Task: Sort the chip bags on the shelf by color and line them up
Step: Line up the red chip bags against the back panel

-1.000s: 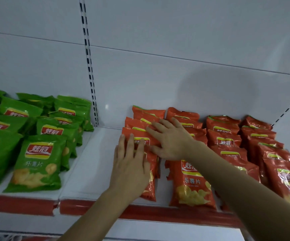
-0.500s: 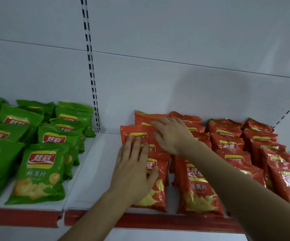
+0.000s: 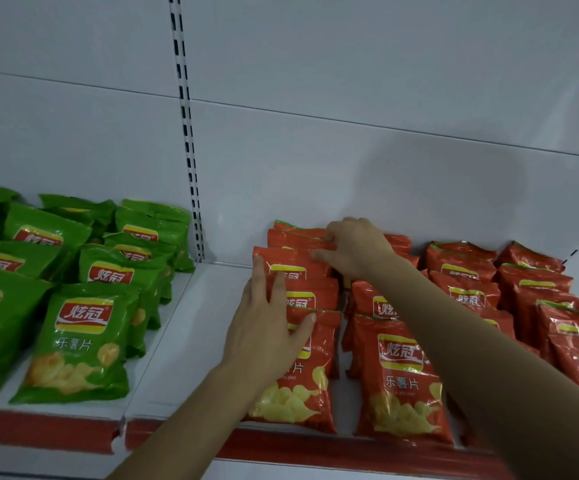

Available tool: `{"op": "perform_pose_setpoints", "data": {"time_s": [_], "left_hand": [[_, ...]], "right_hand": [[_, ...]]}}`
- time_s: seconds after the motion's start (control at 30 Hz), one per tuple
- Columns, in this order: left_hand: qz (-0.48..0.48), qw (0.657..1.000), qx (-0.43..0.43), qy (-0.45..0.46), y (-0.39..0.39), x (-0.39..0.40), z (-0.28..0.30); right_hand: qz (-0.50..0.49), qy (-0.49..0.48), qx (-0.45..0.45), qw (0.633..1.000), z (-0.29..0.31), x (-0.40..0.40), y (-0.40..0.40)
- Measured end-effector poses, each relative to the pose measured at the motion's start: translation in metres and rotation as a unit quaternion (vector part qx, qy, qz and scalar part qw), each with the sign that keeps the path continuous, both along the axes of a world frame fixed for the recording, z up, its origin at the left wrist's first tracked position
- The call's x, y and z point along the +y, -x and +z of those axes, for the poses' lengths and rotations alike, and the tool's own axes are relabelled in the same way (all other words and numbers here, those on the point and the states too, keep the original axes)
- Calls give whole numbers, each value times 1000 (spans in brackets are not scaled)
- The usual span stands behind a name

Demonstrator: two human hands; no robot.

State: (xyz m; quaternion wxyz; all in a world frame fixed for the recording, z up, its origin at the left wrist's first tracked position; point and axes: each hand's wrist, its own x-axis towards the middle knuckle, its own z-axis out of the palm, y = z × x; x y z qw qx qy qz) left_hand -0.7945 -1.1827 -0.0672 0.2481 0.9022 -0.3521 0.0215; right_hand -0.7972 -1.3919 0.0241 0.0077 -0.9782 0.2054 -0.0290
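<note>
Our left fingers (image 3: 276, 282) lie spread and flat on the leftmost column of glossy orange-red foil chip bags (image 3: 295, 341), pressing rather than gripping, the thumb hooked over the front bag's top edge. Our right fingers (image 3: 326, 254) curl narrowly around the top edges of the rear bags in that same column, close to the white back panel (image 3: 316, 168). A second ago the right hand (image 3: 354, 247) lay flatter and nearer the front; it has since reached deeper, while the left hand (image 3: 267, 327) has slid up the stack. We take this to mean the column is being squared from back to front. Beside it, three more orange-red columns (image 3: 465, 292) already overlap neatly. Well apart, across a bare strip of white metal shelf (image 3: 191, 334), the shiny green foil chip bags (image 3: 76, 344) sit grouped, their rows somewhat looser. Colour sorting looks finished; only alignment seems left.
</note>
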Motion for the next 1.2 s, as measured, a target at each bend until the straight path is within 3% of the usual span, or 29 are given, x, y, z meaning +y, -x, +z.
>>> {"op": "perform_pose_setpoints", "data": {"time_s": [0.1, 0.3, 0.53, 0.7, 1.2], "left_hand": [[-18, 1000, -7, 0, -4, 0, -5], [-13, 999, -29, -36, -9, -1, -7], [-20, 990, -133, -27, 9, 4, 4], [-67, 984, -118, -119, 11, -3, -7], [-63, 981, -117, -139, 11, -8, -6]], "right_hand": [[29, -38, 7, 999, 5, -1, 2], [42, -19, 42, 998, 2, 1, 2], [49, -8, -36, 998, 0, -4, 2], [63, 62, -56, 994, -9, -2, -5], [108, 84, -28, 990, -20, -4, -3]]}}
